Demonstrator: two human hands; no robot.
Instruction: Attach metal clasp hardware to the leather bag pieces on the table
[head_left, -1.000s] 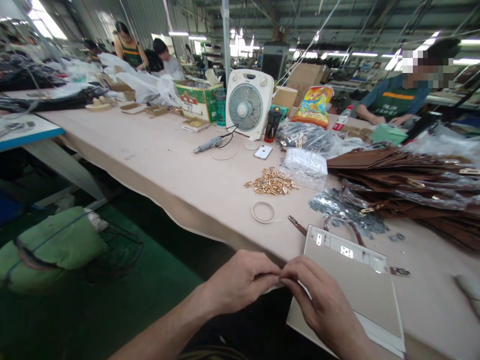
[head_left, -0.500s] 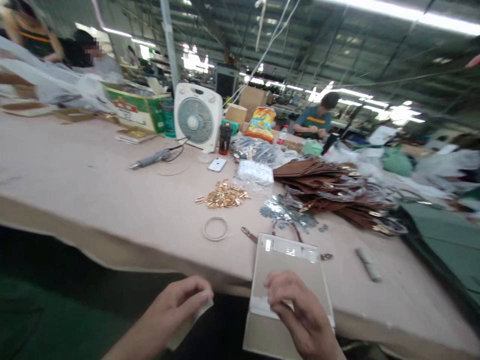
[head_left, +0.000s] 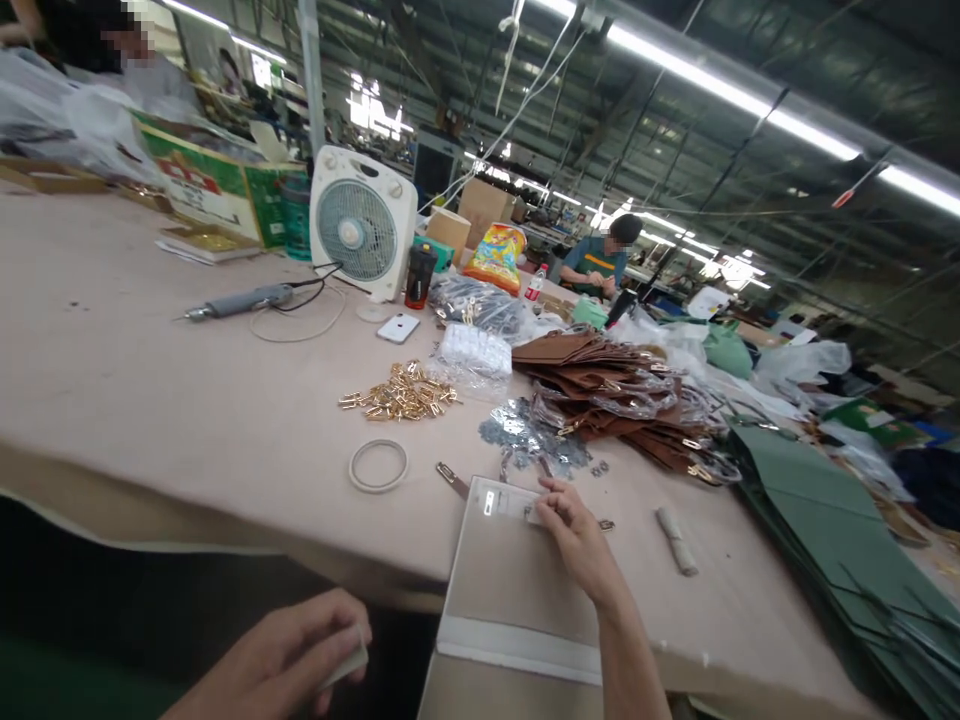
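Note:
At the lower left, in front of the table edge, my left hand (head_left: 289, 650) is closed on a small pale flat piece (head_left: 349, 664); what it is made of I cannot tell. My right hand (head_left: 570, 525) rests over the top end of a beige flat panel (head_left: 517, 575) with a clear sheet, its fingertips pinched at the upper strip; whatever they grip is too small to make out. The panel lies partly over the table edge. A metal-tipped brown strap (head_left: 452, 478) sticks out from under its top left corner.
Left of the panel lies a tape roll (head_left: 380, 487). Beyond are gold buckles (head_left: 405, 393), grey metal pieces (head_left: 525, 436) and stacked brown pieces (head_left: 600, 375). A corded tool (head_left: 240, 301), fan (head_left: 352, 225) and phone (head_left: 398, 327) lie farther back. Green panels (head_left: 810, 520) lie right; a co-worker (head_left: 600, 262) sits behind.
My right hand has moved up the panel from its middle to its top strip, the fingertips now down on it. My left hand has moved lower and left, keeping the pale piece. The view has shifted.

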